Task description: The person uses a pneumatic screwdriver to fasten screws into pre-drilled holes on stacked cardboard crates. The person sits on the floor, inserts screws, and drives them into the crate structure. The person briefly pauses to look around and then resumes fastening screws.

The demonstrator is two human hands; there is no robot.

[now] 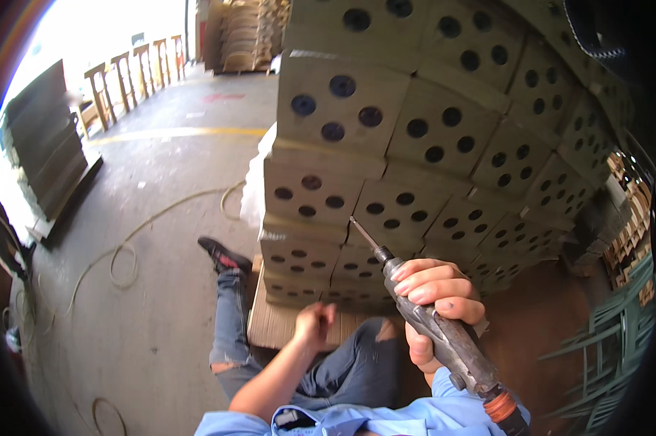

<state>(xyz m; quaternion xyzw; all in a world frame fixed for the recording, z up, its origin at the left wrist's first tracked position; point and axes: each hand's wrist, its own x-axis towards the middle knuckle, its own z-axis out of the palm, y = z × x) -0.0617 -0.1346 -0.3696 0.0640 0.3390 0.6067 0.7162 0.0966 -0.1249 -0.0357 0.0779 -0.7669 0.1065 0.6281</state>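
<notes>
My right hand (437,294) is wrapped around a worn grey air screwdriver (444,345). Its long thin bit (364,232) points up and away, in front of a tall stack of grey-beige blocks (386,138) with dark round holes in their faces. An orange band circles the tool's lower end. My left hand (315,323) is closed, its fingers curled together above my lap, near a brown cardboard sheet (266,323) at the foot of the stack. Whatever those fingers hold, if anything, is too small or hidden to make out.
A pale hose (150,218) loops across the grey floor on the left. Beyond it stand a pile of flat boards (48,145) and a row of wooden chair frames (139,69). Curved wooden parts (252,33) are stacked at the back; green frames (604,341) lie at right.
</notes>
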